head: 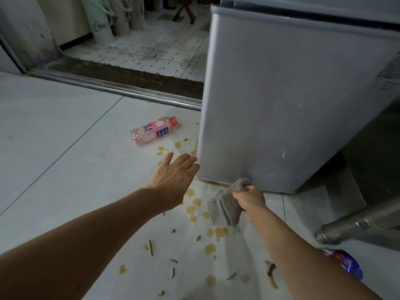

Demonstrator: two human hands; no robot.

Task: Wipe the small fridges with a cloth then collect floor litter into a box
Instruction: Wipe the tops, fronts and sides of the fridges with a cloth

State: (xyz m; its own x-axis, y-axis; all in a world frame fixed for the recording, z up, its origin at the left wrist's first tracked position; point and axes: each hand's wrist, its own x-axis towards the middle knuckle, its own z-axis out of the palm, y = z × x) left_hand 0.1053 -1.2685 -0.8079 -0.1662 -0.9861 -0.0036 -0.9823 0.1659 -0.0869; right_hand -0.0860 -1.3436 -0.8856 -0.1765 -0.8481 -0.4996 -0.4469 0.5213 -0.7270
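A: What is the right hand [249,199] doing?

B: Its fingers are curled tight round a gray cloth [229,204]. The cloth looks soft and is folded in layers. Its top end is bunched against the bottom edge of the small fridge [292,94].

A: What is the fridge like?

B: It is a smooth, gray, boxy thing with rounded corners. Its side is flat and a bit shiny, with a few small pale marks on it.

A: And the left hand [175,176]?

B: It holds nothing. The fingers are straight and close together, and the fingertips are just beside the fridge's bottom corner.

A: Is there litter on the floor [54,137]?

B: Yes. A see-through plastic bottle [153,134] lies on its side near the fridge. It has an orange cap and a pink and blue label. Round yellow blotches [194,204] dot the smooth white tiles between the arms. Thin green scraps [150,247] lie closer to the person. A shiny blue wrapper [346,264] lies by the right arm, just below a round metal pipe [357,226].
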